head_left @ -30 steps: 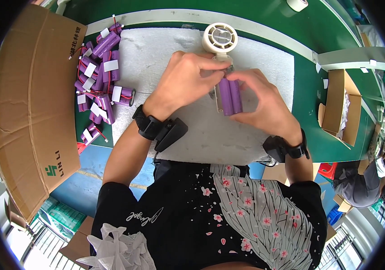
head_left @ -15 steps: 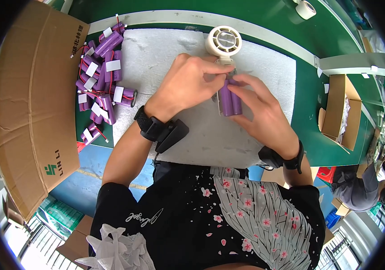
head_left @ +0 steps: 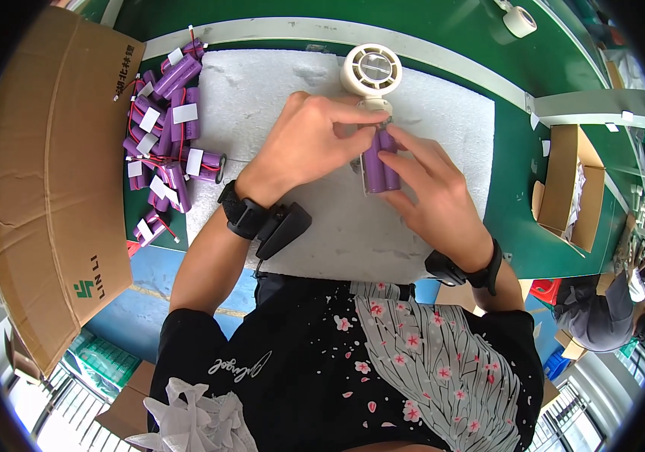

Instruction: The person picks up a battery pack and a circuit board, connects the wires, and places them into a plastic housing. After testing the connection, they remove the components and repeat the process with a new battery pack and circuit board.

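A cream handheld fan (head_left: 371, 92) with a round grille lies on the white foam sheet, its handle toward me. A purple two-cell battery pack (head_left: 380, 172) sits along the open handle, whose pale edge shows at the left. My left hand (head_left: 309, 142) pinches thumb and forefinger together at the top of the pack, just under the fan's neck; what is between the fingertips is too small to make out. My right hand (head_left: 435, 187) holds the pack from the right, fingertips on its upper end and thumb by its lower side.
Several purple battery packs (head_left: 179, 75) with red and black wires and white labels lie heaped left of the foam sheet (head_left: 262, 83). A large cardboard box (head_left: 59, 188) stands at far left. An open carton (head_left: 563, 184) is at right. A white roll-shaped item (head_left: 520, 22) lies at the back.
The whole view has shifted very slightly. Both hands keep nearly the same place at the fan and battery pack, with the right fingers moved only a little.
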Tool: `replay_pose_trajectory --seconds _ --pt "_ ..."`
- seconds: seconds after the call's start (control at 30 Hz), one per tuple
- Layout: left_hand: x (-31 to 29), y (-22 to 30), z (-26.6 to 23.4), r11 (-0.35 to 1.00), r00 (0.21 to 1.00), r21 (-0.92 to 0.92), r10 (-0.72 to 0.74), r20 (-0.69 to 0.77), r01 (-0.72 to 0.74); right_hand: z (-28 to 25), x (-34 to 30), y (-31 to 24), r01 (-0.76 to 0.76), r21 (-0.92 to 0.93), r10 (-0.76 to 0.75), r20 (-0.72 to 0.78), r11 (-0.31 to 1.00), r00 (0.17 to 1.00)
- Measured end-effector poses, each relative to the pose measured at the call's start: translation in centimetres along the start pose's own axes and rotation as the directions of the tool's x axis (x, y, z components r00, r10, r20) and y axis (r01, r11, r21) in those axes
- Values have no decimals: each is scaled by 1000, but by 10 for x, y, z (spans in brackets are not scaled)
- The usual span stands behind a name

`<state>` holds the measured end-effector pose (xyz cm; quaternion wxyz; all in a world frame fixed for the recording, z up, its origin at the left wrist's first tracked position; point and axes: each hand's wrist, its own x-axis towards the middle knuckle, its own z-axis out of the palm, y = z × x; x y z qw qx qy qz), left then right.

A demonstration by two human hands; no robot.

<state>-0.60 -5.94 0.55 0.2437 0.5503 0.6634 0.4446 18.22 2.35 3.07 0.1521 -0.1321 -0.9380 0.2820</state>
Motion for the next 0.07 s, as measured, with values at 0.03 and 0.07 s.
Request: replay_pose_trajectory --seconds 0.03,0.07 --pt "0 0 0 1000 1000 -1 3 -4 -3 -2 1 1 -19 20 19 18 1000 1000" --pt "0 -1 -2 1000 1000 -12 -17 19 17 -3 1 2 -16 16 16 18 1000 1000"
